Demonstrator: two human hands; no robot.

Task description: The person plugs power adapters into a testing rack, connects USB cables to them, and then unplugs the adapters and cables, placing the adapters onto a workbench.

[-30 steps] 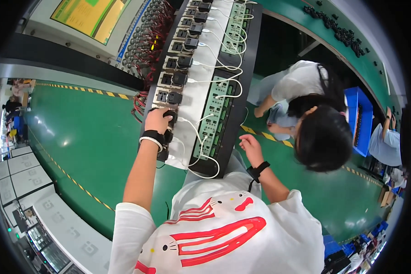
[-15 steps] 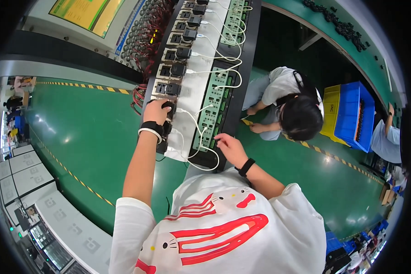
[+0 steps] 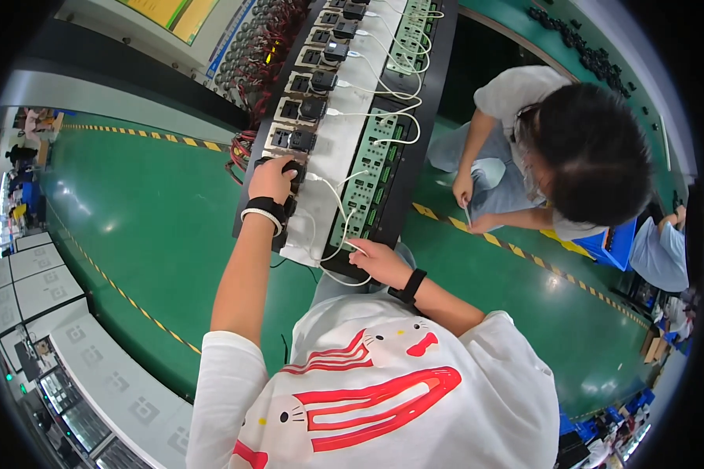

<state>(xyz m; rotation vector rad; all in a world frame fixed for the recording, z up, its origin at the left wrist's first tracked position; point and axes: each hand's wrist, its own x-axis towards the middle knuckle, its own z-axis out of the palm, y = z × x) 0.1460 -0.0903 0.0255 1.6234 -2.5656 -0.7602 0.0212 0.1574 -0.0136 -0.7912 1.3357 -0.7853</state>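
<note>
Near the front end of the test bench, my left hand is closed around a black power adapter at the row of sockets, its fingers partly hiding it. A white cable plug sits at that adapter's right side. My right hand is at the near end of the green circuit board, thumb and forefinger pinched on a white cable. More black adapters stand in the sockets farther up, with white cables running from them to the green boards.
A co-worker bends beside the bench on the right, both hands on a small thin thing. A blue crate is behind them. Red wires hang along the bench's left side. A machine with a yellow screen stands at upper left.
My right hand has moved left from the board's edge onto the white cable. My left hand stays at the adapter. The co-worker has shifted right and looms larger, covering most of the crates.
</note>
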